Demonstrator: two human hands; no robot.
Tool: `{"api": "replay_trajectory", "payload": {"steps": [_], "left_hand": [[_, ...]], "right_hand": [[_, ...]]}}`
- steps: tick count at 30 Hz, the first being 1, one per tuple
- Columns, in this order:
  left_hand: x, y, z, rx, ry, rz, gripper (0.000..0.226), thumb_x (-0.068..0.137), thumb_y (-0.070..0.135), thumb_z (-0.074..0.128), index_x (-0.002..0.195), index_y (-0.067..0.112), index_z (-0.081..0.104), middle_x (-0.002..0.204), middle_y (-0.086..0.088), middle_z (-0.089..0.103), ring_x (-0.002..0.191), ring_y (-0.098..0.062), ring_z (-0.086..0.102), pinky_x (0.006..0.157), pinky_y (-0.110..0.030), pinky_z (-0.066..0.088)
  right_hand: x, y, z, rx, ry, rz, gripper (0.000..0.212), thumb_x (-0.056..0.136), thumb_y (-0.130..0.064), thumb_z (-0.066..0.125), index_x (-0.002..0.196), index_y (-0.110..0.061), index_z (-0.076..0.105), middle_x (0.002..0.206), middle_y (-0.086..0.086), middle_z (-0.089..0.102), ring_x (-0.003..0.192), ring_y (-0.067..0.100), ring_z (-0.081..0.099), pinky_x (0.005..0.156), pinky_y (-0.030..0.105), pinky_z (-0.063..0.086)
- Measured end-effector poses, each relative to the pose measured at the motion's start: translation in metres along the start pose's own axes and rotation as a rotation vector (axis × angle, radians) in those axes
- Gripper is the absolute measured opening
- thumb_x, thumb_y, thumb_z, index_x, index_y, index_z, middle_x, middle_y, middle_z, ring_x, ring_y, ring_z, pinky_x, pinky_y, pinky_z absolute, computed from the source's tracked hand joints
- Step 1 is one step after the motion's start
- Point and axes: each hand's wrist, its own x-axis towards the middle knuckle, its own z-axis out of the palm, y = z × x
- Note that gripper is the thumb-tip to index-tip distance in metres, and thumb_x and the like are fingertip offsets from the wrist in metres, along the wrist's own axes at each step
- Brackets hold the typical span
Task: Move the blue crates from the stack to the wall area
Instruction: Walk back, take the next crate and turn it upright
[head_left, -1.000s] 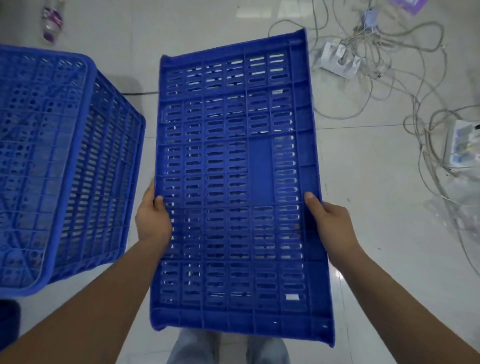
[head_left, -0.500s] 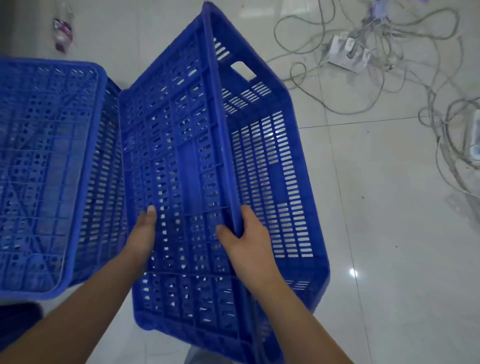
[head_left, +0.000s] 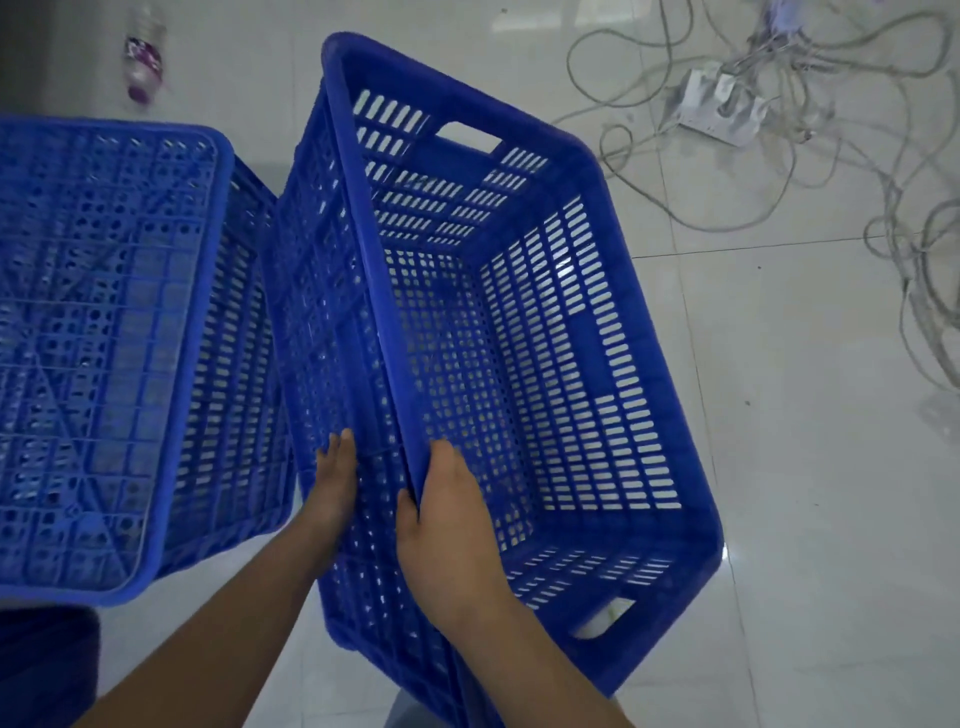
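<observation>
A person's two bare forearms reached forward from the lower edge of the head view. The right hand (head_left: 447, 525) gripped the near part of the left long rim of a blue perforated plastic crate (head_left: 587, 374), thumb on the outer side and fingers curled over the rim into the interior. The left hand (head_left: 335, 483) lay flat against the outside of the same long wall, its fingers (head_left: 343, 447) straight and pressed together, pointing away from the person. The crate was held above the floor, tilted so that its open top faced up and to the right; its slotted side walls, holed base and a cut-out handle in each short end wall were visible. Just beside it on the left, close to or touching its outer wall (which could not be told), stood a second blue perforated plastic crate (head_left: 104, 364), turned upside down with its ribbed base uppermost. Below both lay a glossy white tiled floor (head_left: 805, 519). Farther off, at upper right, a tangle of grey cables (head_left: 810, 171) spread across the tiles around a white power strip (head_left: 722, 109). At upper left, a clear plastic bottle with a purple label (head_left: 143, 57) lay on the floor, blurred.
</observation>
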Motion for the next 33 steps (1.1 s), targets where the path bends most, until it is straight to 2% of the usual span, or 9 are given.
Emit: {"api": "replay_trajectory", "payload": {"steps": [2,6,8,10,14,18,24,29,33], "left_hand": [[0.009,-0.004,0.006,-0.014,-0.042,-0.078,0.086,0.083,0.076,0.023,0.153,0.025,0.022,0.159,0.005,0.023,0.144,-0.02,0.028,0.119,-0.043,0.023],[0.009,0.002,0.027,-0.164,-0.121,-0.089,0.055,0.096,0.057,0.03,0.122,0.019,0.06,0.128,-0.005,0.061,0.104,-0.021,0.058,0.102,-0.039,0.046],[0.003,0.011,0.038,-0.353,-0.174,-0.085,0.049,0.095,0.057,0.032,0.1,0.02,0.064,0.106,-0.006,0.066,0.089,-0.021,0.06,0.08,-0.036,0.056],[0.002,0.016,0.045,-0.492,-0.204,-0.097,0.054,0.093,0.061,0.032,0.104,0.019,0.063,0.106,-0.008,0.065,0.096,-0.024,0.06,0.079,-0.038,0.056],[0.005,0.019,0.045,-0.662,-0.208,-0.129,0.066,0.091,0.066,0.023,0.126,0.021,0.057,0.126,-0.006,0.063,0.114,-0.026,0.06,0.084,-0.041,0.054],[0.004,0.015,0.046,-0.602,-0.203,-0.133,0.057,0.093,0.059,0.033,0.134,0.023,0.052,0.126,-0.002,0.064,0.106,-0.023,0.064,0.076,-0.038,0.059],[0.008,0.003,0.042,-0.456,-0.175,-0.174,0.044,0.097,0.038,0.047,0.136,0.018,0.048,0.131,-0.004,0.06,0.112,-0.024,0.061,0.081,-0.034,0.054],[0.022,0.02,0.039,-0.004,0.097,0.075,0.063,0.092,0.022,0.058,0.145,0.012,0.025,0.145,-0.009,0.042,0.124,-0.025,0.048,0.104,-0.039,0.041],[0.048,0.054,0.017,1.35,0.317,0.469,0.1,0.091,0.036,0.055,0.148,0.016,-0.025,0.159,-0.01,-0.023,0.148,-0.03,-0.017,0.12,-0.043,0.007]], "right_hand": [[0.002,0.006,0.002,-0.112,-0.015,-0.017,0.027,0.098,-0.012,0.04,0.124,-0.01,0.039,0.128,0.006,0.045,0.118,0.02,0.044,0.106,0.03,0.035],[0.005,0.034,0.012,-0.287,-0.102,0.048,0.031,0.089,-0.003,0.047,0.12,-0.006,0.043,0.126,0.011,0.047,0.116,0.027,0.046,0.101,0.03,0.033],[0.007,0.056,0.023,-0.396,-0.023,0.069,0.041,0.071,0.001,0.063,0.108,-0.007,0.047,0.11,0.013,0.059,0.1,0.029,0.059,0.09,0.026,0.037],[0.008,0.072,0.025,-0.468,0.035,0.097,0.056,0.05,-0.005,0.078,0.097,-0.012,0.05,0.093,0.007,0.066,0.081,0.023,0.066,0.08,0.025,0.042],[0.003,0.101,0.024,-0.579,-0.078,0.178,0.06,0.058,-0.008,0.08,0.112,-0.005,0.056,0.108,0.011,0.062,0.098,0.028,0.063,0.081,0.031,0.054],[0.001,0.126,0.027,-0.629,-0.281,0.264,0.056,0.091,-0.005,0.049,0.142,-0.01,0.027,0.141,0.01,0.037,0.129,0.027,0.038,0.103,0.033,0.04],[0.003,0.15,0.034,-0.604,-0.318,0.272,0.048,0.096,-0.013,0.043,0.142,-0.013,0.028,0.144,0.008,0.033,0.131,0.025,0.036,0.104,0.033,0.04],[-0.002,0.165,0.025,-0.647,-0.365,0.184,0.058,0.095,-0.041,0.044,0.143,-0.012,0.029,0.144,0.007,0.036,0.13,0.025,0.04,0.102,0.038,0.043],[-0.013,0.182,0.013,-0.694,-0.493,0.165,0.065,0.098,-0.046,0.03,0.153,-0.016,0.01,0.153,0.004,0.028,0.135,0.024,0.035,0.105,0.04,0.039]]}}
